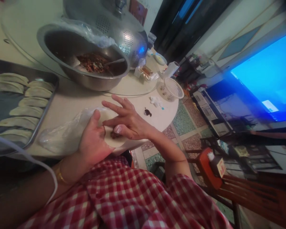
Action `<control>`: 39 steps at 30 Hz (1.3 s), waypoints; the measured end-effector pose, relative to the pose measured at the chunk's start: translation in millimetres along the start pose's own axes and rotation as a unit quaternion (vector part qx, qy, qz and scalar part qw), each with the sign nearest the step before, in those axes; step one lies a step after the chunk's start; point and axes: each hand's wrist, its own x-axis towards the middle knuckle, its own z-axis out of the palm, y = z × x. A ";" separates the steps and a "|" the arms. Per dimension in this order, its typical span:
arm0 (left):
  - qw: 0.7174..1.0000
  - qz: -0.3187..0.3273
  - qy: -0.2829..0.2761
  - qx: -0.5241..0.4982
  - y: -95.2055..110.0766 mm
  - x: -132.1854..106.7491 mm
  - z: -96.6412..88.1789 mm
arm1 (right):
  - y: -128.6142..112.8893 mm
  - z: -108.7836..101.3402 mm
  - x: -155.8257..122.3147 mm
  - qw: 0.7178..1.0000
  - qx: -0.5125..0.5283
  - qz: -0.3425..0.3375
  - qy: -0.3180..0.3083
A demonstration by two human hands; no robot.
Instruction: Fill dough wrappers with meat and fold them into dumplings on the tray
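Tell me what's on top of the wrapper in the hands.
A small dab of dark filling shows on the wrapper. The right hand lies over it and the left hand covers one edge, so anything more beneath them is hidden.

Pale dumpling wrapper, lying open, dark filling at centre

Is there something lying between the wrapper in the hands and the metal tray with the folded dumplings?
Yes. A crumpled clear plastic bag lies on the table between the wrapper, resting on the left hand, and the tray. Nothing else visible is there.
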 end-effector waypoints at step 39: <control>0.990 -0.020 -0.112 -0.079 1.6 4.7 -0.9 | -28.7 18.3 -18.0 0.994 -0.103 0.026 0.026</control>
